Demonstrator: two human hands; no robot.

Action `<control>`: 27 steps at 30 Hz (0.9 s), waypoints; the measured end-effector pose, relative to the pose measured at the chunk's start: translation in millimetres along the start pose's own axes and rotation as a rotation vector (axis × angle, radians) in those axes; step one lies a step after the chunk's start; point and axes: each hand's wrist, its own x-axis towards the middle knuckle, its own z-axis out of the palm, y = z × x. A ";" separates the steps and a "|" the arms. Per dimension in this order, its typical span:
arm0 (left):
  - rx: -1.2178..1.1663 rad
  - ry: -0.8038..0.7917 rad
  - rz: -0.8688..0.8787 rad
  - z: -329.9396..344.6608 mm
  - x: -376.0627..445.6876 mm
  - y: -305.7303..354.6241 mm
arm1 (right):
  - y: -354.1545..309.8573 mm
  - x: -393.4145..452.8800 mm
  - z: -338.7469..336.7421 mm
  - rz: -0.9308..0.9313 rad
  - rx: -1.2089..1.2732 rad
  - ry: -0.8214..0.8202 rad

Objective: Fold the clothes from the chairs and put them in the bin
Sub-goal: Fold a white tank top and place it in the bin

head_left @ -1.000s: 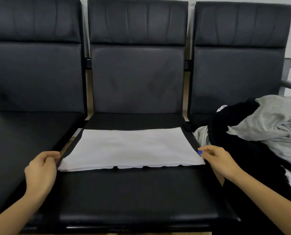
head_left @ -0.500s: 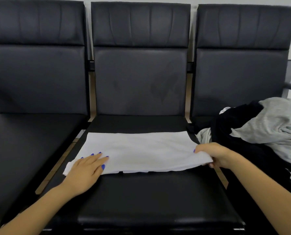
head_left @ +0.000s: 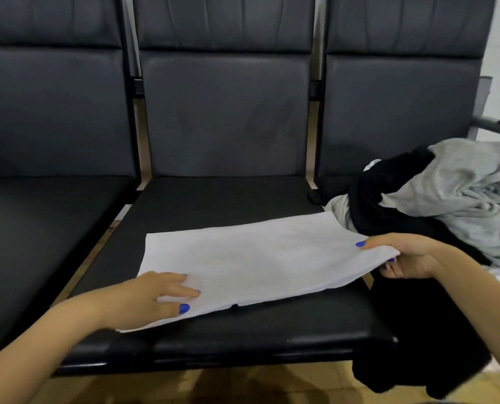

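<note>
While the white garment [head_left: 251, 266] lies folded flat on the middle chair seat [head_left: 213, 205], left hand [head_left: 152, 298] rests near its left front corner, fingers partly under the cloth, grip unclear. Right hand [head_left: 403, 255] pinches the garment's right edge, thumb on top, lifting it off the seat. Pile of black and grey clothes [head_left: 447, 193] sits just right of the garment.

I see a white cloth [head_left: 257, 263], folded flat into a long band, across the middle chair [head_left: 213, 199] seat's front half, its right end lifted; unfolded grey and black clothes [head_left: 435, 193] heap on the right chair.
</note>
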 end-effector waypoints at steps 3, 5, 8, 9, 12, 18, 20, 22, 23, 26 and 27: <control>-0.185 0.084 0.046 -11.9 -3.7 1.8 | -0.4 -2.6 -0.3 0.029 0.012 0.025; -0.276 0.240 0.059 -13.6 -1.7 -0.1 | -4.3 -5.8 7.0 0.020 0.071 0.041; -0.440 0.480 0.061 -11.9 5.2 1.0 | -17.7 -7.9 24.1 -0.066 0.218 0.022; -0.550 0.531 0.057 -11.9 7.1 2.5 | -23.7 -8.3 31.1 -0.112 0.252 0.010; -0.934 0.586 0.029 -16.5 4.4 13.8 | -41.7 -10.6 56.9 -0.234 0.282 -0.052; -1.703 0.506 0.047 -29.6 3.2 17.3 | -73.2 -29.7 129.5 -0.338 0.257 -0.277; -1.816 0.432 0.015 -30.4 6.3 20.0 | -78.0 -45.1 164.5 -0.356 0.172 -0.320; -1.849 0.394 -0.034 -25.5 13.2 23.9 | -79.3 -56.7 199.3 -0.364 0.058 -0.375; -1.858 0.390 -0.057 -22.3 17.7 25.4 | -77.3 -59.0 214.6 -0.361 0.005 -0.414; -1.909 0.416 -0.083 -17.0 25.5 26.4 | -63.5 -58.2 260.6 -0.289 -0.135 -0.502; -1.936 0.418 -0.081 -16.1 27.2 28.3 | -55.4 -57.2 274.4 -0.283 -0.187 -0.498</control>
